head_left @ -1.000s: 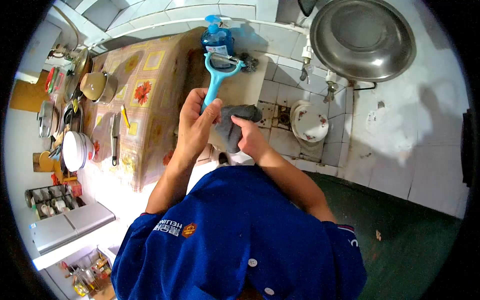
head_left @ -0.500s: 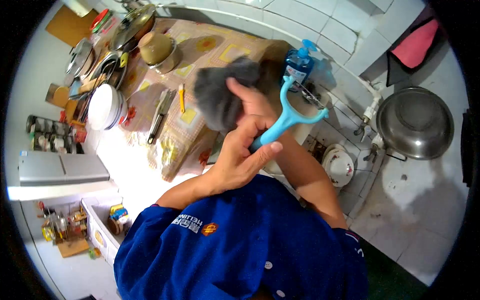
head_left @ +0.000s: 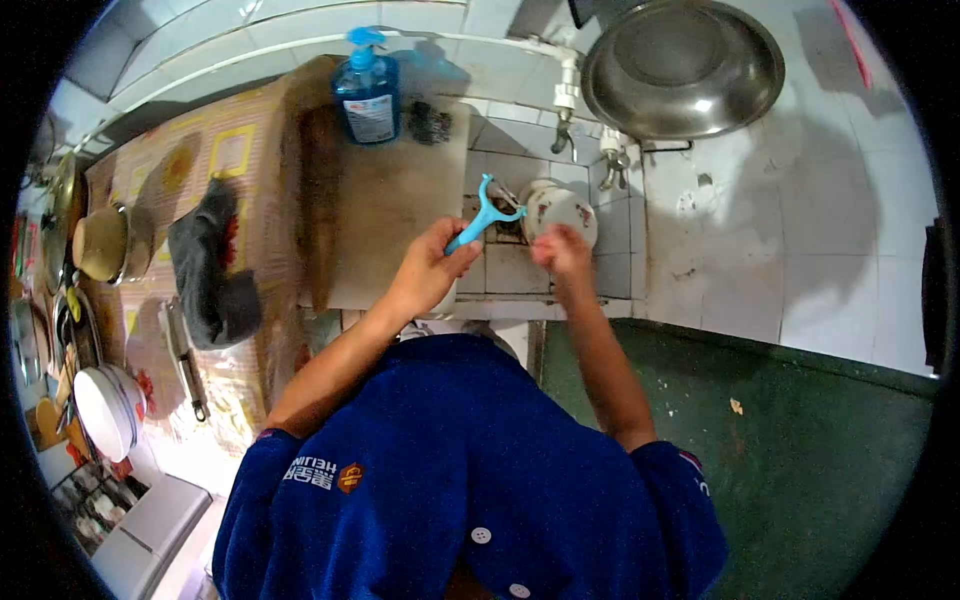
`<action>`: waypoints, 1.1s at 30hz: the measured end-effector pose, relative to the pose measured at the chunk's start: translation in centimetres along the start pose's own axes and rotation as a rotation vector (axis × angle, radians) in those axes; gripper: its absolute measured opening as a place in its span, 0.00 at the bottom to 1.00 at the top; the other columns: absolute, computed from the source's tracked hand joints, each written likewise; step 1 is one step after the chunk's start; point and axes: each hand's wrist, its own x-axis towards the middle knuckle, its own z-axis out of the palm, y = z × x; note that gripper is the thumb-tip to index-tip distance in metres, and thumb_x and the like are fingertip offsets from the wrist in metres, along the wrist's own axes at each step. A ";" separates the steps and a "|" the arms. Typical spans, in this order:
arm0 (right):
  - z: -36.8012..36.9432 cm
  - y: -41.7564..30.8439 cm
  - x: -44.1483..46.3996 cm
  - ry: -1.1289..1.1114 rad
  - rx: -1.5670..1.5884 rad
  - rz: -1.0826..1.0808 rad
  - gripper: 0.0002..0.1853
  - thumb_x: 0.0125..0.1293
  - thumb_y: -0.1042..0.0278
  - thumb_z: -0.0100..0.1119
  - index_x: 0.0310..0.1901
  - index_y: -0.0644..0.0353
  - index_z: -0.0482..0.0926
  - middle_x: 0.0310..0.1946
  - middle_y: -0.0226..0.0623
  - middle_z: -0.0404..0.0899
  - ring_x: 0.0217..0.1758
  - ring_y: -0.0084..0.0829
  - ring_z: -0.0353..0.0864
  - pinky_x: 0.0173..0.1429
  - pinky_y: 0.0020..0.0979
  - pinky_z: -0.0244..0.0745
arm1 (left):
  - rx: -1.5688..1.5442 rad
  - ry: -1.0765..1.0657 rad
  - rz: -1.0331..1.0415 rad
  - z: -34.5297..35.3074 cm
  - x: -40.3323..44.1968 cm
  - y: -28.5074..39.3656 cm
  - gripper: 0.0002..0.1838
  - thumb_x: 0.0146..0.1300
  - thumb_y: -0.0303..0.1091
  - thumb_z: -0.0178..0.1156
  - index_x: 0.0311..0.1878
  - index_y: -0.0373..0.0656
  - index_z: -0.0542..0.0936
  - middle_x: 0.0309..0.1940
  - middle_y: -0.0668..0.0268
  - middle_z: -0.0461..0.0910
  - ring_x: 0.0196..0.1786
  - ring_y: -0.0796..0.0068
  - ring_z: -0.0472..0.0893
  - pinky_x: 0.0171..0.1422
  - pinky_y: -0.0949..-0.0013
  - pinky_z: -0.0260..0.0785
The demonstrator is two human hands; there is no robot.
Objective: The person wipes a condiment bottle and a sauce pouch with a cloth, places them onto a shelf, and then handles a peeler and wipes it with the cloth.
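My left hand (head_left: 432, 268) grips the handle of a light-blue Y-shaped vegetable peeler (head_left: 486, 215), its blade end pointing up and away from me over the sink. To its right, my right hand (head_left: 565, 256) is smeared by motion, and its fingers do not show clearly. It is over the near edge of the stacked flowered plates (head_left: 566, 212) in the tiled sink; whether it touches them I cannot tell. A dark grey cloth (head_left: 208, 270) lies crumpled on the patterned tablecloth (head_left: 265, 130) at the left, apart from both hands.
A blue pump bottle (head_left: 368, 100) stands on the board (head_left: 390, 200) left of the sink, beside a dark scrubber (head_left: 430, 122). Taps (head_left: 565, 140) project over the sink. A metal basin (head_left: 685, 70) sits at the back right. White bowls (head_left: 105, 410) and a long-handled utensil (head_left: 182, 360) are left.
The grey cloth has left my right hand and lies on the tablecloth. My view has turned rightward toward the sink. Both hands are now over the sink area, with the peeler still in my left.
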 end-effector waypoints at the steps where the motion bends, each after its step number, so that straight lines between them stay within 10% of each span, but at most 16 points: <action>1: -2.7 -0.9 1.3 0.049 -0.081 -0.136 0.16 0.64 0.61 0.57 0.47 0.64 0.74 0.29 0.32 0.77 0.29 0.24 0.76 0.34 0.25 0.72 | -0.014 -0.036 -0.018 1.2 1.4 -1.2 0.12 0.64 0.34 0.57 0.46 0.39 0.72 0.26 0.74 0.70 0.29 0.84 0.69 0.33 0.77 0.63; 4: -7.5 -4.1 4.7 0.201 -0.442 -0.502 0.19 0.64 0.56 0.56 0.44 0.67 0.75 0.24 0.34 0.78 0.26 0.25 0.76 0.33 0.26 0.70 | -0.045 -0.073 -0.037 5.3 5.1 -4.2 0.10 0.63 0.34 0.58 0.43 0.40 0.72 0.24 0.72 0.70 0.27 0.83 0.69 0.31 0.76 0.62; 13: -8.9 -10.4 10.0 0.111 -1.257 -0.612 0.20 0.63 0.48 0.53 0.42 0.57 0.79 0.23 0.40 0.80 0.28 0.40 0.80 0.35 0.37 0.72 | -0.017 0.023 -0.077 14.7 14.2 -10.5 0.12 0.63 0.37 0.57 0.43 0.38 0.74 0.25 0.71 0.71 0.28 0.81 0.69 0.31 0.74 0.63; 33: -11.8 -10.4 12.4 -0.142 -1.211 -0.906 0.10 0.65 0.63 0.51 0.44 0.58 0.75 0.30 0.47 0.80 0.29 0.46 0.80 0.32 0.41 0.75 | 0.094 0.136 -0.087 18.9 16.8 -12.4 0.11 0.62 0.36 0.58 0.42 0.39 0.74 0.27 0.69 0.73 0.30 0.80 0.73 0.35 0.72 0.66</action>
